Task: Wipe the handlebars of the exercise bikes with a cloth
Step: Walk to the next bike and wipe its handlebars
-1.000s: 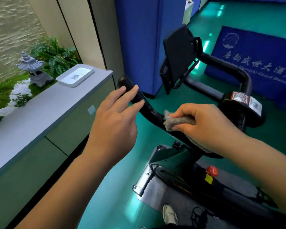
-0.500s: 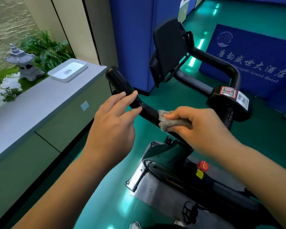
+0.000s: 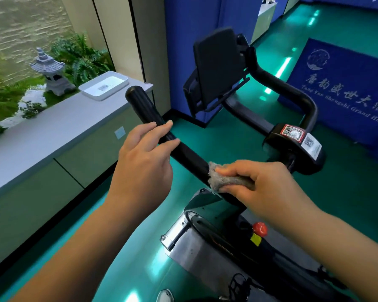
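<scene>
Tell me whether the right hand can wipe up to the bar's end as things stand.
Probably not yet: the left hand rests on the bar between the cloth in the right hand and the end.

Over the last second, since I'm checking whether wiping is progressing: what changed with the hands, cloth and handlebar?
Little changed. The right hand still grips the grey fuzzy cloth against the black padded handlebar, at about the same spot on the bar. The left hand stays open, fingertips resting on the bar. Mostly the camera view shifted.
</scene>
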`<state>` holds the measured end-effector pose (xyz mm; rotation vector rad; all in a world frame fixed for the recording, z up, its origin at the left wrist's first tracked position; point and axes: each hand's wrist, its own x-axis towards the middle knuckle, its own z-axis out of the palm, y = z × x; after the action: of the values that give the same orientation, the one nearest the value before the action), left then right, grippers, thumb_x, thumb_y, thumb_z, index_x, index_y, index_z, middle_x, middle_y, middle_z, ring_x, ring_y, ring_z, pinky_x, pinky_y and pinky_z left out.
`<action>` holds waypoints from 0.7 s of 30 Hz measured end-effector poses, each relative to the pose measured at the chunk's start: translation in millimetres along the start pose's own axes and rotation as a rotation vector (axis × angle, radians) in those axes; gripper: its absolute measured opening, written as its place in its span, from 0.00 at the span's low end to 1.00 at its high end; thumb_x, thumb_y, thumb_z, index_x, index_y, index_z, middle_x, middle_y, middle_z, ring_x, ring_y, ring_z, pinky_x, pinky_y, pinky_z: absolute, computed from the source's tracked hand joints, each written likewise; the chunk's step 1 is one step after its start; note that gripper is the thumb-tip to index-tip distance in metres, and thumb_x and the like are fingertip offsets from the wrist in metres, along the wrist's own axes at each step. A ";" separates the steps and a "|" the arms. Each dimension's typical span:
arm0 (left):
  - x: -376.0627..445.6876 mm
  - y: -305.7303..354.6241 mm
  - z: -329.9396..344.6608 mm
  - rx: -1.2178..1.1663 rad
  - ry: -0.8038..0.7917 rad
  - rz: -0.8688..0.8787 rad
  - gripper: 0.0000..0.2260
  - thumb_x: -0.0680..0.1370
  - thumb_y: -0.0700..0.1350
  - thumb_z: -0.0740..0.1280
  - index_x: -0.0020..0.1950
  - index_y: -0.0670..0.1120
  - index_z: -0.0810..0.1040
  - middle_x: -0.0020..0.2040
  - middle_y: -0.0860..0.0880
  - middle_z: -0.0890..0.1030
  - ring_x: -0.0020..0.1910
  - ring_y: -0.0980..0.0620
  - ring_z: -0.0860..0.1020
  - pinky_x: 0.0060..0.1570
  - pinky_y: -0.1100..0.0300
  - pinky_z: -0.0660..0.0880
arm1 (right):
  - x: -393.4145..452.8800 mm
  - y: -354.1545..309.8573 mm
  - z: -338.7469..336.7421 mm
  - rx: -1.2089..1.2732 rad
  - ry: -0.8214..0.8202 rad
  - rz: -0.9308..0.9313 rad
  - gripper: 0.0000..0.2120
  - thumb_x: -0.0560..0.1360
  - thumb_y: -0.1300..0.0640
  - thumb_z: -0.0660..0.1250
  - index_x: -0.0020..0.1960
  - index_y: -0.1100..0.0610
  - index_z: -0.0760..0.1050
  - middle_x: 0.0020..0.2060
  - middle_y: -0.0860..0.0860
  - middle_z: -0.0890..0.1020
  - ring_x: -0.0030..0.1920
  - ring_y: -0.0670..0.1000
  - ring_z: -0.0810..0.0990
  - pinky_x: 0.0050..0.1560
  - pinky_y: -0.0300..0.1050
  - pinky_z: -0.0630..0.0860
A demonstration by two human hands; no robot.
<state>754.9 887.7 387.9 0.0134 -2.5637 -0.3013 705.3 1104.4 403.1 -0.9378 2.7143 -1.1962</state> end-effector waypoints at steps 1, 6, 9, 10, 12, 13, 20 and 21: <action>-2.3 2.9 0.2 0.005 -0.007 -0.009 0.16 0.73 0.37 0.62 0.58 0.43 0.82 0.66 0.46 0.76 0.65 0.42 0.69 0.68 0.55 0.61 | 3.6 -0.4 2.7 -0.011 0.025 -0.035 0.10 0.66 0.58 0.77 0.47 0.53 0.84 0.41 0.38 0.82 0.46 0.36 0.79 0.48 0.28 0.74; -11.1 19.8 -0.2 0.026 -0.035 -0.021 0.17 0.72 0.37 0.62 0.59 0.43 0.81 0.66 0.47 0.76 0.65 0.43 0.70 0.66 0.53 0.64 | 25.5 -9.8 16.6 0.060 0.035 -0.175 0.09 0.68 0.60 0.75 0.48 0.54 0.83 0.44 0.45 0.85 0.48 0.39 0.79 0.49 0.30 0.74; -12.9 27.8 0.7 0.006 -0.025 -0.022 0.16 0.73 0.37 0.62 0.57 0.44 0.82 0.65 0.47 0.76 0.64 0.43 0.71 0.65 0.51 0.66 | 11.9 1.1 5.3 0.058 -0.051 -0.212 0.11 0.68 0.60 0.73 0.50 0.55 0.83 0.49 0.46 0.84 0.52 0.40 0.80 0.55 0.35 0.75; -13.4 30.3 0.7 0.005 -0.019 -0.018 0.15 0.73 0.37 0.62 0.56 0.44 0.83 0.65 0.47 0.76 0.64 0.43 0.71 0.65 0.52 0.66 | 4.8 7.3 -0.9 0.050 -0.080 -0.212 0.12 0.67 0.59 0.72 0.51 0.55 0.83 0.50 0.47 0.84 0.53 0.41 0.80 0.57 0.38 0.75; -14.8 35.5 1.2 0.016 -0.017 -0.015 0.15 0.73 0.37 0.62 0.56 0.44 0.83 0.65 0.47 0.77 0.63 0.43 0.71 0.66 0.53 0.64 | -7.8 18.2 -12.5 0.060 -0.096 -0.208 0.13 0.67 0.61 0.73 0.52 0.55 0.83 0.50 0.47 0.84 0.53 0.41 0.80 0.57 0.38 0.75; -15.6 38.0 1.5 0.022 -0.017 -0.021 0.15 0.74 0.37 0.62 0.56 0.44 0.83 0.65 0.47 0.77 0.63 0.43 0.71 0.66 0.54 0.64 | -10.6 21.3 -14.7 0.048 -0.078 -0.221 0.13 0.67 0.63 0.74 0.51 0.55 0.83 0.48 0.47 0.84 0.51 0.42 0.80 0.55 0.37 0.75; -23.9 55.3 4.1 0.044 -0.019 -0.050 0.15 0.73 0.38 0.63 0.56 0.43 0.83 0.64 0.47 0.77 0.62 0.42 0.72 0.65 0.53 0.66 | -1.8 11.5 -0.7 -0.045 -0.030 -0.288 0.11 0.69 0.56 0.72 0.52 0.52 0.82 0.42 0.50 0.76 0.42 0.46 0.75 0.45 0.46 0.77; -24.9 57.2 3.5 0.047 -0.017 -0.057 0.15 0.73 0.38 0.63 0.56 0.44 0.83 0.64 0.47 0.77 0.62 0.42 0.72 0.65 0.53 0.66 | -5.4 15.0 -5.5 -0.069 -0.040 -0.314 0.12 0.69 0.56 0.72 0.52 0.53 0.82 0.41 0.50 0.76 0.42 0.48 0.76 0.44 0.47 0.77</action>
<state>777.1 946.0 384.2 0.1014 -2.5905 -0.2630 700.6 1118.8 395.6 -1.4226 2.6624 -1.1130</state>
